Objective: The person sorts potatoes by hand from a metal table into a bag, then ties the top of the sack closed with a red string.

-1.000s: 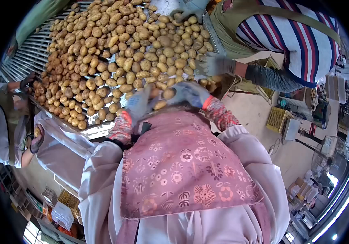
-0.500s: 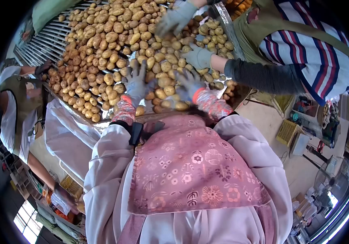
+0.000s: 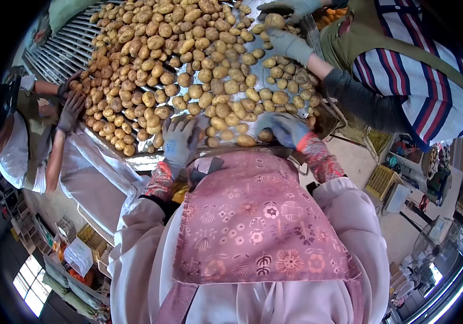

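— Gloved and spread flat, is that how the left hand (image 3: 179, 141) sits?

— Yes, fingers apart, palm down at the near edge of the sorting table (image 3: 64, 51), holding nothing, with the potatoes (image 3: 188, 65) just beyond its fingertips.

— What is furthest left?

— A co-worker in a white cap (image 3: 12, 154) leans in, two dark gloves (image 3: 72, 105) resting among the potatoes at the table's left edge.

— And the table itself?

— Metal bars show bare at the upper left; the rest is covered by a thick layer of yellow-brown potatoes, reaching down to the near edge in front of the pink flowered apron (image 3: 253, 221).

— The right hand (image 3: 283, 128)?

— Also gloved, curled over at the near right corner of the pile. It lies close on a potato or two, but whether it grips one I cannot tell; the fingers are bent and the palm hides what is under it.

— Further right?

— Another person in a striped shirt (image 3: 415, 75) reaches in from the upper right. One grey glove (image 3: 288, 46) lies on the potatoes, and a second one above it (image 3: 285, 8) sits at the table's far edge, with a potato between them.
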Tool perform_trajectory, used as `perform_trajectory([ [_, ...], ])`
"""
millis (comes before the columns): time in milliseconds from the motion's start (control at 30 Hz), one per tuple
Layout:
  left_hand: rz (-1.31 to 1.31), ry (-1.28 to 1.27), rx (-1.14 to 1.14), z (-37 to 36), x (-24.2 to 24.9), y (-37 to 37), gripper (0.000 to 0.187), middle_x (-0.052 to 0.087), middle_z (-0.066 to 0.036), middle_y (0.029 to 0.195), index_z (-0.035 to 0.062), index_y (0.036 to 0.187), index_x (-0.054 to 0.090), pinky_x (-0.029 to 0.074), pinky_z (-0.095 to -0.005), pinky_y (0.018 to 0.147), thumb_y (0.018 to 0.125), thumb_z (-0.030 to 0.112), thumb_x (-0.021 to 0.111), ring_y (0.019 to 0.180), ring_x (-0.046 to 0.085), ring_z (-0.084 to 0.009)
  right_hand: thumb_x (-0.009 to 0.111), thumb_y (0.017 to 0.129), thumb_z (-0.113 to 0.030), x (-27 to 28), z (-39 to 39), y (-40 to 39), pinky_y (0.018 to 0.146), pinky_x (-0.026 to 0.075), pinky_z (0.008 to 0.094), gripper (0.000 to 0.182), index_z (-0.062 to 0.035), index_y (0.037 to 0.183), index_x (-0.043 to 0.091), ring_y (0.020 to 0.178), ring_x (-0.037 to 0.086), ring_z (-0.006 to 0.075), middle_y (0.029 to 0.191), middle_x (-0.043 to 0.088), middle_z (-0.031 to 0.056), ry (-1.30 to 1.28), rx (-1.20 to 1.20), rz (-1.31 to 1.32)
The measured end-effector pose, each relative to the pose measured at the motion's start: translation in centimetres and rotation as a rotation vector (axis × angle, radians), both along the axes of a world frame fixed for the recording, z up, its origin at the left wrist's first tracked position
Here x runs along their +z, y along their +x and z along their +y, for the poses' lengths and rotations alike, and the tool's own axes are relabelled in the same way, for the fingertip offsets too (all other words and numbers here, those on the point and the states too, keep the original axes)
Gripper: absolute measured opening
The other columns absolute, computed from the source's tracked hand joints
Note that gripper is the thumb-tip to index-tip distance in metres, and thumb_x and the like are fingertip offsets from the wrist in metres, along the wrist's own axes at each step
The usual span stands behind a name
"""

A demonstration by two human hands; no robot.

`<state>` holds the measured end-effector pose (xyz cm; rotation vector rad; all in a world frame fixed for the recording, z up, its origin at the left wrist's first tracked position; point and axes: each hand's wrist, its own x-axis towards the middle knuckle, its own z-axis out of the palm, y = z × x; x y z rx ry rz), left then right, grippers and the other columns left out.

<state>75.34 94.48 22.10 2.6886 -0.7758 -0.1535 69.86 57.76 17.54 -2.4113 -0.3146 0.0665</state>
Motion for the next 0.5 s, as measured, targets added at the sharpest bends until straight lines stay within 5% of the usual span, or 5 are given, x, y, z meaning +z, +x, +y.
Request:
perform_trajectory([
  [100, -0.214, 0.007, -0.132, -3.8, -1.6, 0.2, 0.047, 0.056, -0.017, 0.130, 0.0084, 0.128, 0.056, 0.040, -0.0500, 0.101, 0.088, 0.031, 0.061, 0.125, 0.046, -0.0401, 0.065, 0.084, -0.020, -1.3, 4.9, 2.3, 0.087, 0.052, 0.0399, 0.030, -0.0119, 0.113, 0.066, 0.103, 0.063, 0.0358, 0.121, 0.062, 0.0158, 0.361, 0.156, -0.042],
  [267, 0.442, -0.388, -0.451, -4.0, -1.4, 2.0, 0.040, 0.062, -0.015, 0.122, 0.0073, 0.124, 0.058, 0.048, -0.0441, 0.092, 0.087, 0.020, 0.064, 0.114, 0.057, -0.0362, 0.062, 0.088, -0.023, -1.6, 1.9, 1.1, 0.092, 0.049, 0.0407, 0.032, -0.0108, 0.118, 0.065, 0.106, 0.061, 0.0377, 0.122, 0.060, 0.0172, -0.037, 0.305, 0.033],
  [333, -0.017, -0.614, -0.301, -1.5, -3.3, 2.3, 0.036, 0.064, -0.013, 0.115, 0.0056, 0.118, 0.060, 0.048, -0.0428, 0.091, 0.083, 0.011, 0.065, 0.109, 0.059, -0.0337, 0.061, 0.089, -0.024, -1.5, -1.3, 0.0, 0.087, 0.051, 0.0401, 0.030, -0.0103, 0.115, 0.066, 0.097, 0.064, 0.0348, 0.111, 0.064, 0.0153, -0.132, 0.151, 0.110],
  [433, -0.423, -0.173, 0.343, 1.9, 0.4, 3.1, 0.043, 0.058, -0.016, 0.126, 0.0074, 0.125, 0.058, 0.043, -0.0476, 0.096, 0.085, 0.019, 0.069, 0.112, 0.054, -0.0372, 0.059, 0.092, -0.019, -9.3, -5.4, -2.4, 0.077, 0.053, 0.0357, 0.026, -0.0073, 0.114, 0.066, 0.083, 0.066, 0.0261, 0.095, 0.068, 0.0126, 0.043, -0.130, 0.444],
  [500, -0.433, 0.036, 0.583, 3.7, -2.9, 2.6, 0.043, 0.054, -0.018, 0.130, 0.0144, 0.128, 0.059, 0.042, -0.0506, 0.097, 0.086, 0.024, 0.067, 0.114, 0.051, -0.0397, 0.061, 0.091, -0.027, -2.4, -1.4, -1.5, 0.075, 0.055, 0.0336, 0.033, -0.0099, 0.119, 0.064, 0.076, 0.067, 0.0244, 0.086, 0.070, 0.0092, 0.234, -0.090, 0.065],
])
